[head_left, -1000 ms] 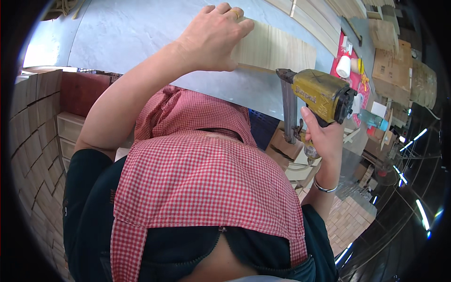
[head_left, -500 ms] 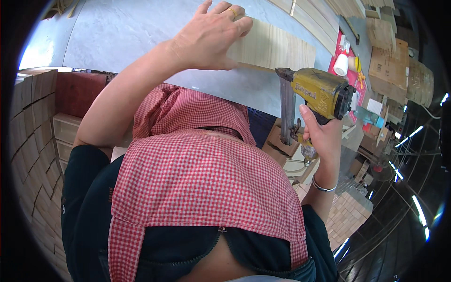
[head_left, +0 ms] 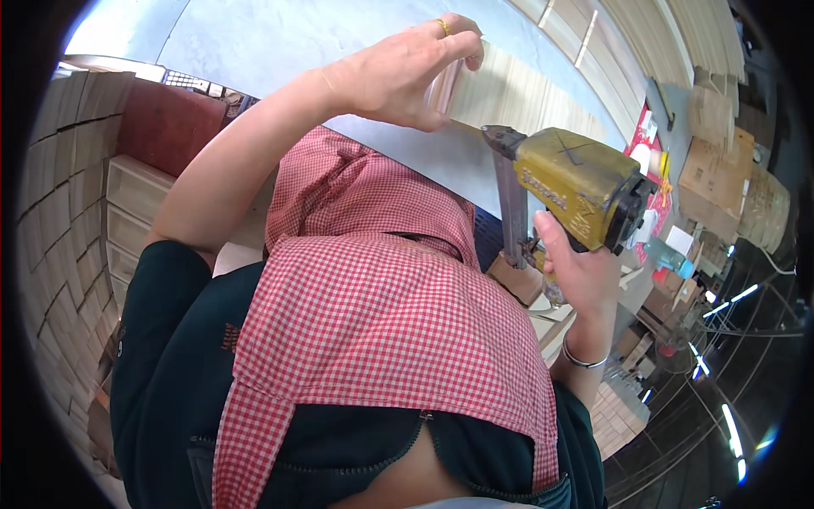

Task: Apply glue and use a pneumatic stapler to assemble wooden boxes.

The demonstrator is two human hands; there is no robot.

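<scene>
My left hand (head_left: 403,76) spans the left end of a pale wooden board (head_left: 521,93), thumb on the near side and fingers curled over the far side. A narrow gap or thin end piece shows beside the palm; I cannot make out which. In my right hand (head_left: 585,271) is a yellow and black nail gun (head_left: 577,174), held by its handle. Its dark nose points left at the board's near edge, close to my left thumb. Whether the nose touches the wood I cannot tell. The long magazine hangs down in front of the table edge.
The board lies on a grey marbled tabletop (head_left: 237,42). More pale wooden strips (head_left: 627,42) lie at the far right. A cardboard box (head_left: 716,182) and a clear bottle (head_left: 670,254) stand to the right. Stacked wood blocks (head_left: 59,204) and white drawers (head_left: 136,187) are at my left.
The nail gun's nose has come further left along the board, closer to my left thumb. A gap or end piece now shows at the board's left end. The whole view has shifted slightly.
</scene>
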